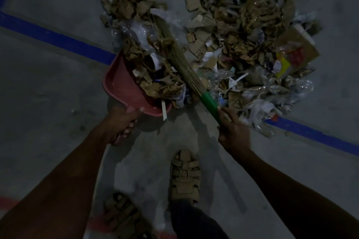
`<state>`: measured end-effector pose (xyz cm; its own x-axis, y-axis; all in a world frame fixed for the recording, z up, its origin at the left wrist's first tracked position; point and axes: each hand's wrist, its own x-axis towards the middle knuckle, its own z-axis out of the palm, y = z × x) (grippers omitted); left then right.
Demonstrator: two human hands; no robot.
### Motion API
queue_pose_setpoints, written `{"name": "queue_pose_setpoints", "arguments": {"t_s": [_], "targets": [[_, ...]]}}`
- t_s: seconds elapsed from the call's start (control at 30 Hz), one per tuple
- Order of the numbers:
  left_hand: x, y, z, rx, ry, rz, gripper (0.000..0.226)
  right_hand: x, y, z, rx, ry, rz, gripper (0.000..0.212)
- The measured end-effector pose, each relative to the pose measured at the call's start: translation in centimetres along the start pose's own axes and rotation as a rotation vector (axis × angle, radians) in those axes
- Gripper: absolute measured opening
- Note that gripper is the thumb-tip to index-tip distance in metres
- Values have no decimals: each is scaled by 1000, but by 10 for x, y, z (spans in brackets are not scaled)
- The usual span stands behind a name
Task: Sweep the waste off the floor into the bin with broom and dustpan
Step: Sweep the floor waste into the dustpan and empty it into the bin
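Pink dustpan [124,87], half full of cardboard scraps [155,81], is gripped at its handle by the left hand [121,122]. The right hand [233,132] has its grip wrapped round the green-handled broom [178,58], whose bristles lie across the waste pile [252,44] on the floor [48,93]

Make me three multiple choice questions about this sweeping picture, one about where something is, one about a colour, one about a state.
1. Where does the dustpan lie relative to the broom?
A. Left of it
B. Right of it
C. Behind the feet

2. What colour is the broom's handle sleeve?
A. Yellow
B. Green
C. White

3. What state is the dustpan in?
A. Empty
B. Upside down
C. Partly filled with waste

Answers:
1. A, the pink pan sits left of the bristles, held by the left hand.
2. B, the sleeve just above the right hand is green.
3. C, cardboard scraps lie inside the pan, while most of the pile is on the floor.
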<state>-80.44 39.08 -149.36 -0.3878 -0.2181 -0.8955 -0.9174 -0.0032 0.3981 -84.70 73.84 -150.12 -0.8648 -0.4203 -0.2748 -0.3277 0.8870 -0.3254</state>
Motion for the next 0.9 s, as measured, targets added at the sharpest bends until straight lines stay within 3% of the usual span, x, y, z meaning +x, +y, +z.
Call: {"name": "queue_pose_setpoints", "arguments": {"t_s": [0.17,0.5,0.77,0.9], "targets": [[-13,23,13,-4,-7,75,45,-9,-6,-15,9,15,-80,67],[-74,42,4,-52,-40,143,45,-51,-29,-57,127,114,22,68],[-187,73,-19,-27,-32,182,48,-98,-77,-146,191,156,122,71],[-271,95,-40,-40,11,175,47,-129,-121,-225,219,153,185,69]]}}
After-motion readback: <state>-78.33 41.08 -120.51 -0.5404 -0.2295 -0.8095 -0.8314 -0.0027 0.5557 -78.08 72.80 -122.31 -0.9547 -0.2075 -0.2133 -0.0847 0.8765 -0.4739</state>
